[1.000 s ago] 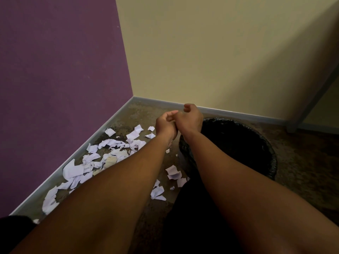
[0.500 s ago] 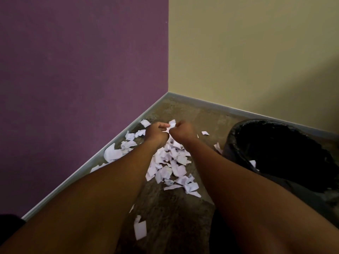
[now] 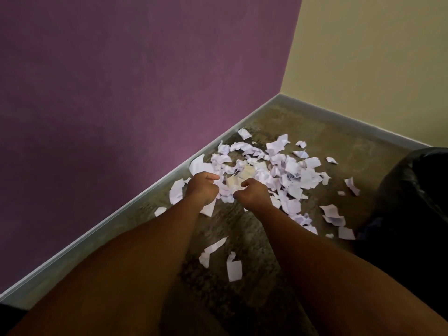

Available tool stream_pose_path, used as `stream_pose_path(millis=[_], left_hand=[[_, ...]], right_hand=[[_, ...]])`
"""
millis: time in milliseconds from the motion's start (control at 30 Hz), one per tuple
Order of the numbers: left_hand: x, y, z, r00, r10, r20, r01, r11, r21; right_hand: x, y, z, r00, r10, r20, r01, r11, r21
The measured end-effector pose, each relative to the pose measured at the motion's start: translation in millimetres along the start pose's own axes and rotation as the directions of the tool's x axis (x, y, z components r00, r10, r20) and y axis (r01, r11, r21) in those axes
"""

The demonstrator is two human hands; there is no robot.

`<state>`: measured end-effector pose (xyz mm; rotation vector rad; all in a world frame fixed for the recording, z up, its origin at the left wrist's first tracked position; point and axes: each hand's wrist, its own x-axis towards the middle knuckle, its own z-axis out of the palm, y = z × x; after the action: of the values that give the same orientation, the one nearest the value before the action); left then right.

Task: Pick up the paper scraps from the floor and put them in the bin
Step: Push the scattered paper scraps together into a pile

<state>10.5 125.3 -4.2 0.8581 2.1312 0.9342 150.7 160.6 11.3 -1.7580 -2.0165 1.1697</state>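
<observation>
A heap of white paper scraps (image 3: 291, 170) lies on the brown floor, close to the purple wall's skirting. My left hand (image 3: 202, 187) and my right hand (image 3: 254, 195) are down at the near left edge of the heap, a little apart, knuckles up. The fingers of both curl into the scraps beneath them. What sits inside each palm is hidden. The black bin (image 3: 397, 170), lined with a black bag, stands at the right edge of the view, to the right of my right arm.
Loose scraps (image 3: 234, 270) lie nearer to me between my forearms, and others (image 3: 335, 218) lie beside the bin. A purple wall (image 3: 121, 93) and a cream wall (image 3: 375, 57) meet at a corner behind the heap, edged by a grey skirting board (image 3: 101, 229).
Both hands have moved from the bin's rim left to the scrap heap and lowered into it. The view has swung left, so the bin now sits at the right edge.
</observation>
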Motion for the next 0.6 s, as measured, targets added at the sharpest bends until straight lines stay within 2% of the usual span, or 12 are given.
stream_pose_path(millis=[133, 233, 333, 400, 500, 600], left_hand=[[6.0, -42.6, -12.1, 0.998, -0.057, -0.027, 0.059, 0.996, 0.060], [7.8, -73.7, -16.4, 0.991, -0.111, -0.078, 0.122, 0.979, 0.161], [5.4, -100.9, -17.2, 0.979, -0.173, -0.111, 0.197, 0.945, 0.262], [4.1, -116.1, -16.7, 0.962, -0.235, -0.140, 0.266, 0.922, 0.282], [9.1, -142.4, -16.7, 0.890, -0.411, -0.196, 0.443, 0.880, 0.170], [16.6, -158.7, -23.1, 0.737, -0.600, -0.312, 0.652, 0.752, 0.097]], right_hand=[[3.5, 14.9, 32.1, 0.990, -0.047, 0.131, 0.064, 0.989, -0.134], [4.9, 23.1, 46.6, 0.941, -0.036, 0.338, 0.172, 0.908, -0.382], [6.0, 29.6, 65.7, 0.815, 0.193, 0.546, 0.265, 0.714, -0.648], [11.4, 40.7, 84.0, 0.738, 0.355, 0.574, 0.274, 0.619, -0.736], [12.1, 59.6, 104.2, 0.733, 0.388, 0.559, 0.267, 0.592, -0.761], [4.3, 61.8, 111.6, 0.770, 0.385, 0.509, 0.088, 0.725, -0.683]])
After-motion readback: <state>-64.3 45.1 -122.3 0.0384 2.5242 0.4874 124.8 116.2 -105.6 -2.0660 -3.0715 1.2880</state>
